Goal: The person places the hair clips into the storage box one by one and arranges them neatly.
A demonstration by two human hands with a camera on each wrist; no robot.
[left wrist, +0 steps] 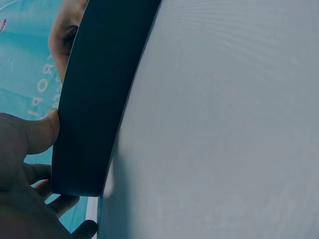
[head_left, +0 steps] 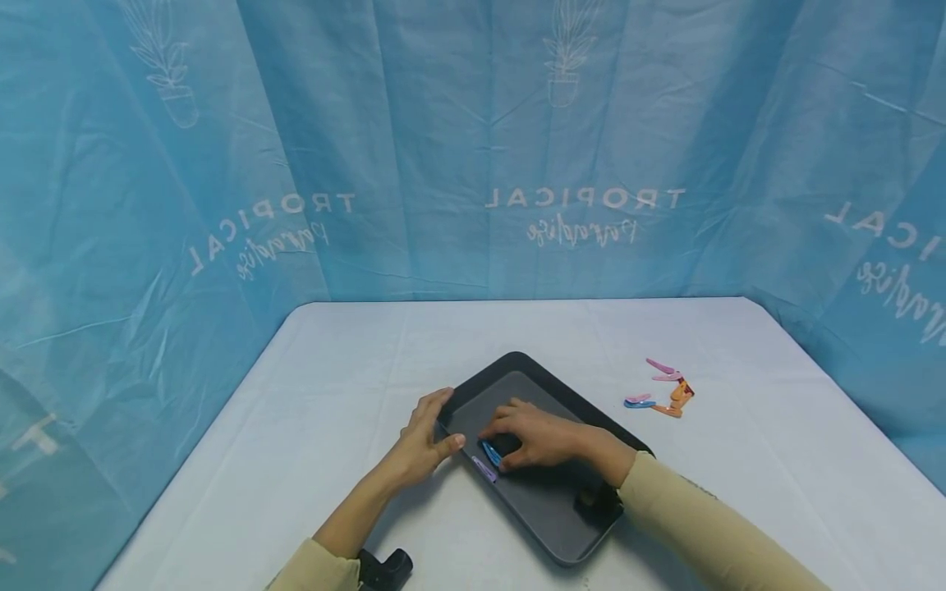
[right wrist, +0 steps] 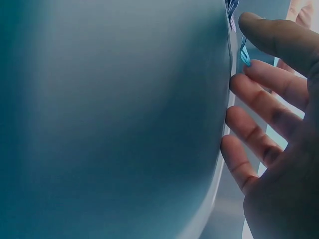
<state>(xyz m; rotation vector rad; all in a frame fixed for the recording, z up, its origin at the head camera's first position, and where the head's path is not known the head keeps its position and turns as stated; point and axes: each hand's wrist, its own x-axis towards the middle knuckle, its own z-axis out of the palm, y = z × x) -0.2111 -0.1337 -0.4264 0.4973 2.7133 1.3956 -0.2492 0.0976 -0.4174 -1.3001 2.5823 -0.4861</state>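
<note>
A dark grey tray (head_left: 543, 501) lies slantwise on the white table. My left hand (head_left: 423, 447) rests at its left corner, thumb at the rim and the other fingers loosely spread around the corner, as the left wrist view shows too. My right hand (head_left: 543, 435) is down inside the tray, pinching a blue snap hair clip (head_left: 491, 452) between thumb and index finger; in the right wrist view this clip (right wrist: 244, 54) spans the two fingertips. A purple hair clip (head_left: 484, 469) lies beside it, along the tray's left wall.
Several pink, blue and orange hair clips (head_left: 672, 398) lie in a loose group on the table, right of the tray. A small dark object (head_left: 594, 499) sits in the tray under the right forearm. Blue printed curtains (head_left: 584, 148) surround the white table (head_left: 369, 361).
</note>
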